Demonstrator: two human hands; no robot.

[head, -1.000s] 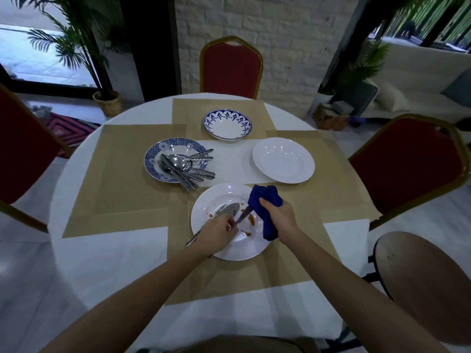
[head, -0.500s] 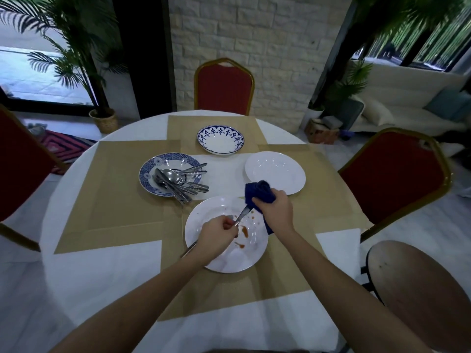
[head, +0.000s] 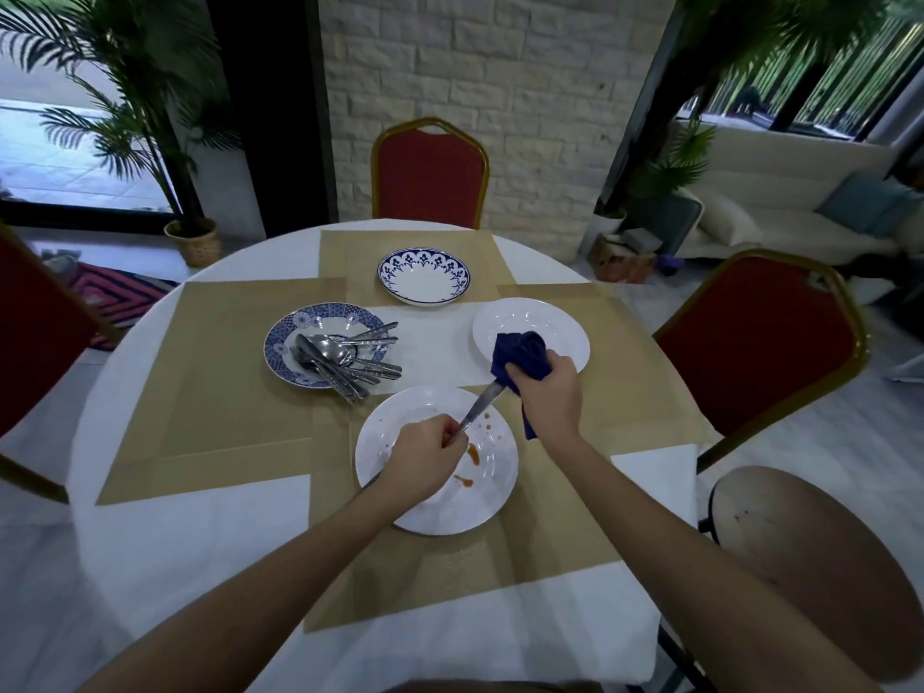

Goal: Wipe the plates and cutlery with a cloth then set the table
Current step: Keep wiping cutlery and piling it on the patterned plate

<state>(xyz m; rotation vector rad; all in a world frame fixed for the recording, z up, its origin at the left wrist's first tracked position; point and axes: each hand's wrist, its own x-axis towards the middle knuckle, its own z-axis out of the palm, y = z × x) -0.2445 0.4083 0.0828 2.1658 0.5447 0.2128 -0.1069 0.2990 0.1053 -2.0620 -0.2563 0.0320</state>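
Observation:
My left hand (head: 422, 455) grips the handle of a piece of cutlery (head: 477, 411) over a white plate (head: 400, 427) smeared with red sauce. My right hand (head: 550, 397) holds a dark blue cloth (head: 520, 352) bunched around the far end of that cutlery, whose tip is hidden in the cloth. A blue patterned plate (head: 290, 337) to the left carries a pile of several spoons and forks (head: 345, 360). A clean white plate (head: 545, 320) lies at the right, a blue-rimmed bowl (head: 424, 277) at the back.
The round table (head: 150, 552) has a white cloth and tan placemats (head: 225, 392). Red chairs stand at the back (head: 430, 177), right (head: 760, 342) and left (head: 30, 342). A round wooden stool (head: 810, 557) is at the near right. Potted plants flank the room.
The cloth in my right hand has slid up along the cutlery, away from my left hand, toward its tip. The camera has tilted up slightly.

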